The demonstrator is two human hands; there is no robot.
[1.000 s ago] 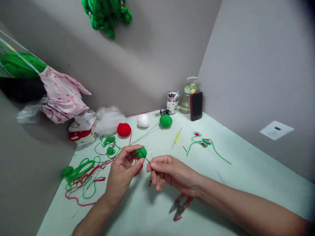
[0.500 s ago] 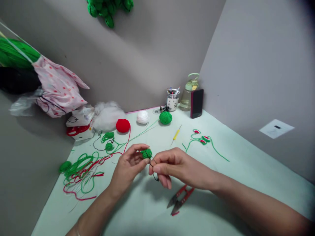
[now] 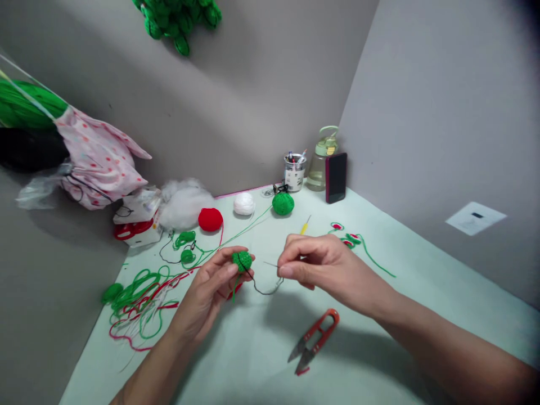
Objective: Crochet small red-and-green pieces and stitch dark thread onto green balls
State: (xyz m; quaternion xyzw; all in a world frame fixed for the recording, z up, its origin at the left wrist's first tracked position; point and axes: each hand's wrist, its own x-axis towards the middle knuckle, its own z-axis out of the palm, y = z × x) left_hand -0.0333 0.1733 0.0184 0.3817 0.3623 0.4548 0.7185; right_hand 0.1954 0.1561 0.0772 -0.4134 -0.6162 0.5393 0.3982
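Note:
Between the thumb and fingers of my left hand is a small green crocheted piece, with a dark strand across its face. A green tail and something red hang below it, partly behind the fingers. My right hand pinches a thin needle, its point toward the green piece but apart from it. Black thread sags in a loop from the piece to the right fingertips. Red-handled thread snips lie on the table below my right hand, beside a red scrap.
Tangled green and red yarn lies at left. Behind stand red, white and green yarn balls. A yellow-handled hook, small red-green pieces, a pen cup, a bottle and a phone are farther back.
My right hand has drawn away to the right from the green piece, with the needle now showing and the black thread stretched between. My left hand has shifted slightly left, turning the piece.

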